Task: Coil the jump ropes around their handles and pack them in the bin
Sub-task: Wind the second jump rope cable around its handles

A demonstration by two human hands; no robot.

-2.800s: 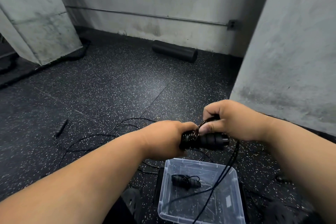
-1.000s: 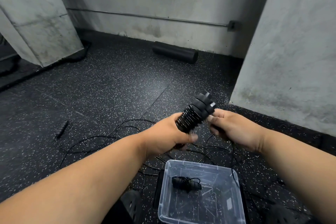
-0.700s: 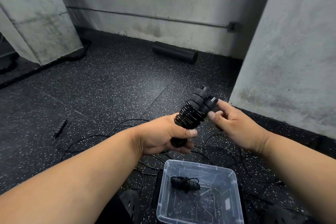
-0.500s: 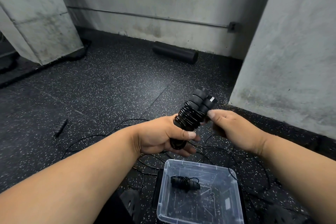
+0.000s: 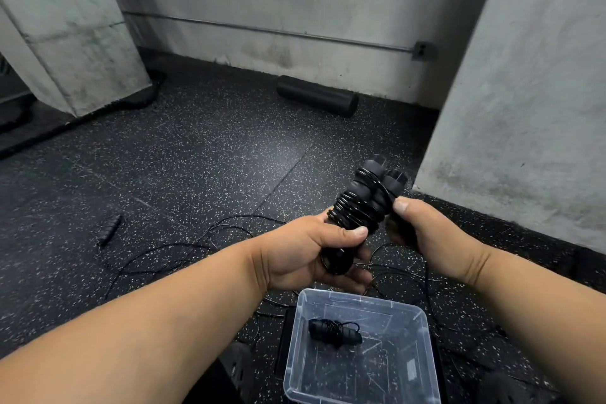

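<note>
**Rope bundle held high over the bin**

Hands meet in mid-frame, above the speckled black rubber floor [image 5: 196,154]. Left hand [image 5: 308,256] grips the lower end of the pair of black ribbed jump-rope handles wound with thin black cord [image 5: 364,203], thumb laid across the front of the coils, fingers curled underneath. The bundle tilts up and away to the right, both handle caps showing at the top. Right hand [image 5: 426,233] sits just beside it, thumb tip pressed against the upper coils near the caps; its fingers are curled, and what they hold in the shadow beneath I cannot tell.

Down below, nearer the person, sits the clear plastic rectangular bin [image 5: 423,331]. Inside it, on the bottom toward the far left side, lies a second black coiled jump rope [image 5: 331,331], on its side, a small loop of cord sticking out.

Loose black cords [image 5: 183,246] sprawl across the floor between the hands and the bin and off to the left. Further left, a lone black ribbed handle [image 5: 111,229] lies flat. Against the far concrete wall, a black foam roller [image 5: 316,99] rests on the floor.
</note>
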